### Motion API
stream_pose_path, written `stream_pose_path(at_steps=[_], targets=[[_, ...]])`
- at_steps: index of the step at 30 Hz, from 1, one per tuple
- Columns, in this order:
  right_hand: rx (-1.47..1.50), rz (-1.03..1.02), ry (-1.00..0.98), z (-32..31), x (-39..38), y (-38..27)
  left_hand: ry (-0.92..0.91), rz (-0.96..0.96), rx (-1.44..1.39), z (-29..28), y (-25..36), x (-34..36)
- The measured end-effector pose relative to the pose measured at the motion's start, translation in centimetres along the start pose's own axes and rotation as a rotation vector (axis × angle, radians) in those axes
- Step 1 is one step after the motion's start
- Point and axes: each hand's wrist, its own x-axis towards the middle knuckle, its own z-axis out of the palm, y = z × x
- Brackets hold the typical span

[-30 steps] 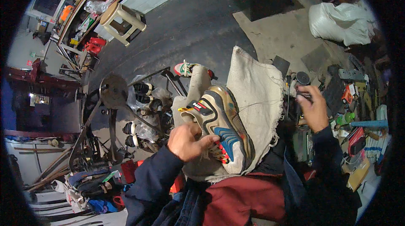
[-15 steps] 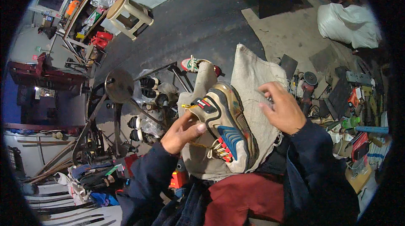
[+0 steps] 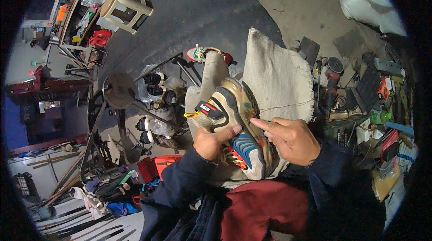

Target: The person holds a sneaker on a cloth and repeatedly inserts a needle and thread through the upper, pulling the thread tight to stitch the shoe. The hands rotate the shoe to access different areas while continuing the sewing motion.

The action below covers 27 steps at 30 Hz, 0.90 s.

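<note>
A beige sneaker point(image 3: 246, 149) with blue stripes, red lacing and a thick sole lies on its side on a frayed beige cloth point(image 3: 274, 74). My left hand point(image 3: 209, 144) grips it at the collar and laces, thumb pressed on the upper. My right hand point(image 3: 294, 142) is at the sole's edge, index finger extended to the seam above the upper, other fingers curled; anything inside them is hidden. A thin dark thread or wire point(image 3: 288, 106) crosses the cloth above this hand.
A red-and-green shoe point(image 3: 198, 54) lies beyond the cloth. An iron machine point(image 3: 117, 90) and bagged shoes point(image 3: 155, 83) stand left. An angle grinder point(image 3: 334, 65) and scattered tools lie right. A plastic stool point(image 3: 126, 9) and white sack point(image 3: 369, 7) are farther back.
My right hand has moved left from the tools onto the shoe, its index finger now extended to the sole. My left thumb has shifted right across the upper.
</note>
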Motion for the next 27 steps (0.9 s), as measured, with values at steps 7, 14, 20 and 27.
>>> stream_pose_path(at_steps=[7,14,20,27], targets=[[0.039,-0.029,-0.008,-0.3,0.7,0.6,0.006,-0.020,-0.036,0.7,0.8,-0.1],[0.065,-0.035,-0.056,-0.5,1.0,1.4,0.005,-0.014,-0.074,0.8,0.7,-0.1],[0.039,0.021,-0.204,-2.2,2.8,0.6,-0.015,-0.020,-0.066,0.7,0.6,0.2],[0.171,0.231,-0.596,-6.6,8.8,-1.0,-0.147,0.027,-0.090,0.1,0.4,1.1]])
